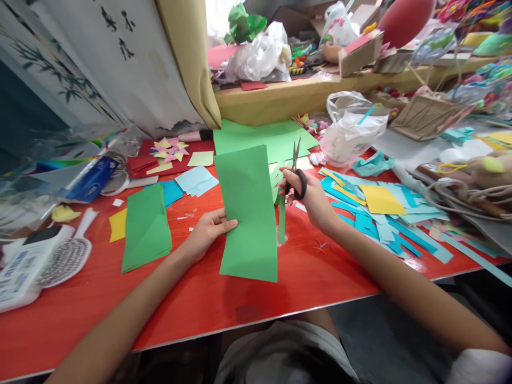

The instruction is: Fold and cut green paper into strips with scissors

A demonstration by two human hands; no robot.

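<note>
My left hand (208,230) pinches the left edge of a folded green paper sheet (248,213) and holds it upright over the red table (192,298). My right hand (308,194) grips black-handled scissors (296,168) at the sheet's right edge, blades pointing up and away. A narrow green strip (282,218) hangs down from the sheet's right side beside the scissors.
A stack of green sheets (146,226) lies to the left, a larger green sheet (268,136) behind. Blue and yellow paper scraps (380,205) cover the right side. A calculator (24,266), hairbrush (68,256), plastic bag (348,130) and basket (424,114) crowd the edges.
</note>
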